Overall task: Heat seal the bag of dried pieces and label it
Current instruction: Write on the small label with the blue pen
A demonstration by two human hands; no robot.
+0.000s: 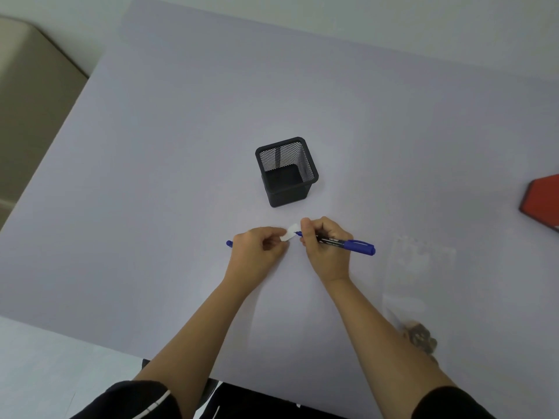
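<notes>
Over most of the view, a pale lilac table (181, 146), matt and plain, near edge above dark sleeves at the bottom. Past the left edge, a beige cushioned seat (27, 86); past the far edge, a pale floor or wall, hard to tell which. At mid-table, upright, 1 black mesh cup (286, 172). Just nearer than it, 2 hands close together. In the left hand (257, 249), fingers curled: a small white label (289, 236) pinched at 1 end, plus a blue cap (229, 243) poking out at the outer side. In the right hand (325, 246), gripped as for writing: a blue pen (348, 241), tip at the label. Right of the right forearm, flat on the table: a clear bag (420, 267), brown dried pieces (419, 335) bunched at its near end, partly behind the arm; sealed or not, impossible to tell. At the right edge, well apart, part of a red thing (543, 198).
</notes>
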